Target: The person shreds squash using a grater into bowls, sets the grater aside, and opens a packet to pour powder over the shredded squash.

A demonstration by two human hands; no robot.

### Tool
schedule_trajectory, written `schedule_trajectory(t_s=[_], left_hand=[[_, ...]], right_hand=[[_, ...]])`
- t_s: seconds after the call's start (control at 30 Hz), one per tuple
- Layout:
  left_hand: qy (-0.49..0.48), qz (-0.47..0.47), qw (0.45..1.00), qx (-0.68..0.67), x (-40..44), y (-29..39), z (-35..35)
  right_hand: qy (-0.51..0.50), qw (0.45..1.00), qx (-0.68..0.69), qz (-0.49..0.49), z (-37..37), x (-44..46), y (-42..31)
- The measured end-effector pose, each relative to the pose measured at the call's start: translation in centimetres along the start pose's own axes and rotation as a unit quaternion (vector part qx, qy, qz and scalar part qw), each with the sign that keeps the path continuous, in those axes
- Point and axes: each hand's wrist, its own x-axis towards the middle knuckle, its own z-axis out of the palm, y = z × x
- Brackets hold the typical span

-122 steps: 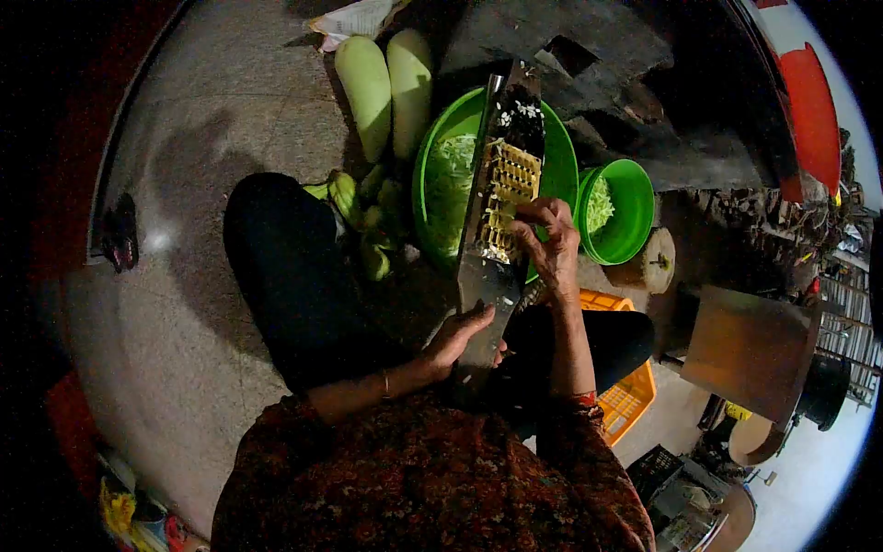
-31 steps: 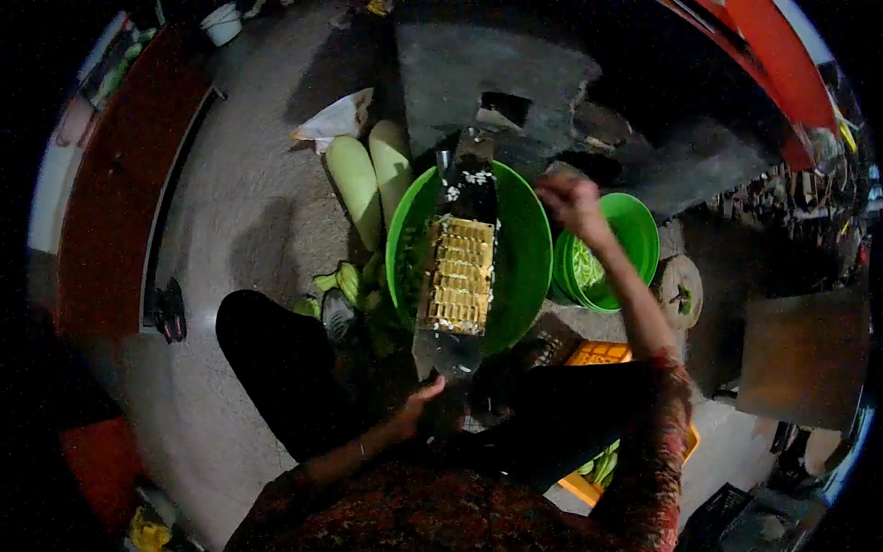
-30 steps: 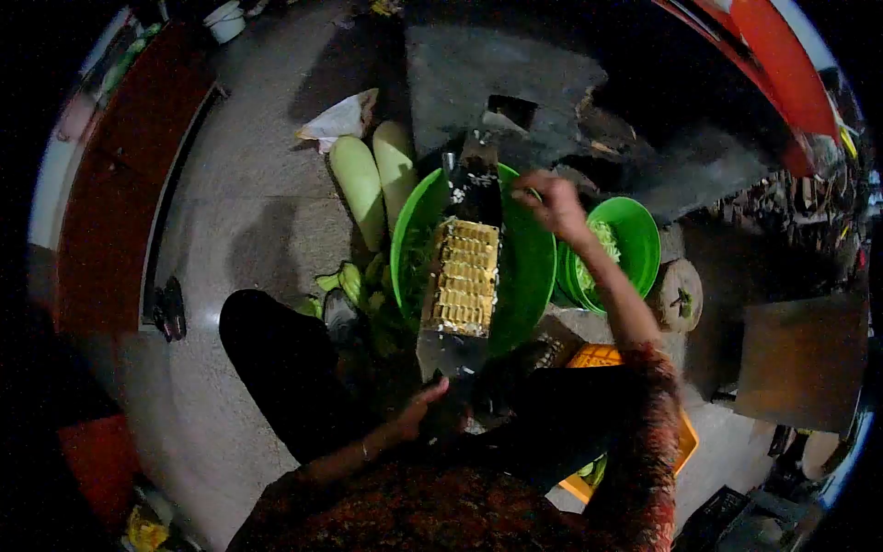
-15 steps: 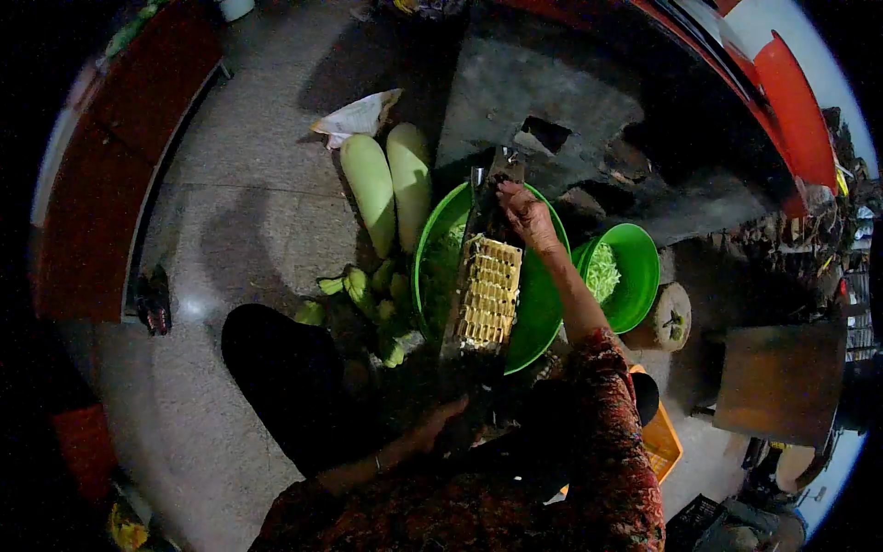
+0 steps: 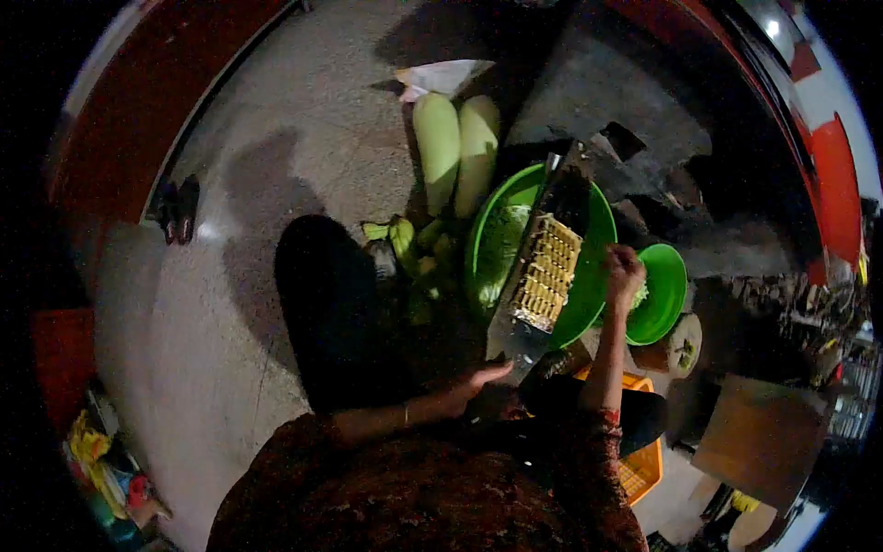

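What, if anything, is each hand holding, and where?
The left hand grips the grater board by its near end; whether the right hand holds anything cannot be told.

a dim household kitchen or food-prep corner, worked at floor level.
two long pale gourds (image 5: 436, 147) lie on the hard, rough-looking floor (image 5: 221, 313), near a green basin (image 5: 611, 213) of pale shreds (image 5: 504, 248) with a long grater (image 5: 550, 274) across it; a smaller green bucket (image 5: 670, 294) sits alongside. shoes (image 5: 187, 210) by a red-brown cabinet (image 5: 161, 87) and an orange crate (image 5: 647, 474) look homely, and the grey slab (image 5: 736, 247) is darkly stained.
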Motion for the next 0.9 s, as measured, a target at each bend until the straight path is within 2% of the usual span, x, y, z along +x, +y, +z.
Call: schedule_trajectory(t_s=[0.03,0.07,0.1,0.13,0.17,0.2,0.23,0.27,0.3,0.33,0.4,0.47,0.5,0.53,0.57,0.6,0.67,0.7,0.73,0.83,0.9], left_hand=[[-0.010,-0.108,0.990,-0.086,0.7,-0.6,-0.4],[-0.024,-0.220,0.960,-0.169,0.7,-0.5,-0.2],[0.001,-0.233,0.960,-0.156,0.6,-0.3,-0.4],[0.024,-0.251,0.957,-0.141,0.4,0.9,-0.1],[0.016,-0.208,0.972,-0.106,0.2,0.9,0.1],[0.010,-0.163,0.984,-0.069,0.0,1.0,0.2],[0.008,-0.119,0.992,-0.033,-0.3,0.9,0.4],[-0.037,-0.103,0.992,-0.055,0.9,-1.3,-1.0],[-0.079,-0.089,0.990,-0.074,1.4,-2.4,-1.9],[-0.043,-0.134,0.986,-0.092,0.4,-0.5,-0.7],[-0.052,-0.173,0.974,-0.138,0.3,0.3,0.1],[-0.035,-0.208,0.965,-0.154,0.0,0.7,1.1],[-0.012,-0.230,0.962,-0.148,0.3,0.5,2.7],[0.007,-0.192,0.974,-0.120,0.5,-0.3,4.4],[0.003,-0.123,0.979,-0.165,1.3,-3.5,5.6],[0.002,-0.107,0.983,-0.148,1.6,-3.2,7.3],[-0.016,-0.086,0.987,-0.135,3.2,-2.4,7.7],[-0.029,-0.072,0.988,-0.132,3.3,-2.5,7.7],[-0.043,-0.062,0.989,-0.130,3.3,-2.6,7.8],[0.001,-0.125,0.985,-0.118,3.7,-2.3,8.0],[-0.010,-0.143,0.982,-0.123,2.9,-1.5,7.6]], right_hand=[[0.028,0.994,0.104,-0.019,0.2,-0.5,-2.0],[0.087,0.988,0.129,-0.007,1.2,-1.1,-2.7],[-0.045,0.994,-0.083,-0.058,1.3,-0.5,3.0],[-0.095,0.972,-0.196,-0.088,1.2,-1.1,5.9],[-0.139,0.935,-0.300,-0.130,1.2,-1.6,8.6],[-0.101,0.929,-0.313,-0.169,2.1,-3.0,7.4],[-0.066,0.920,-0.346,-0.170,2.4,-3.7,2.5],[-0.063,0.968,-0.219,-0.110,2.2,-4.1,-0.8],[-0.056,0.982,-0.164,-0.074,2.1,-4.6,-1.5],[-0.045,0.992,-0.108,-0.038,1.9,-5.2,-2.1],[-0.036,0.986,-0.163,-0.020,1.5,-5.7,-1.2],[-0.086,0.983,-0.071,0.143,0.6,-7.7,-0.5],[-0.049,0.978,-0.070,0.190,0.9,-8.6,-0.2],[-0.009,0.969,-0.064,0.237,1.3,-9.6,-0.3],[0.064,0.948,-0.074,0.303,2.0,-9.8,-2.9],[0.044,0.953,0.052,0.294,1.6,-10.0,-3.7],[0.035,0.945,0.131,0.297,1.4,-9.3,-6.1],[0.042,0.947,0.093,0.305,1.5,-9.7,-8.6],[0.069,0.875,0.322,0.355,1.0,-9.6,-6.1],[0.044,0.962,0.144,0.229,0.4,-9.3,-3.1],[0.064,0.960,0.182,0.203,1.3,-9.2,-2.8]])
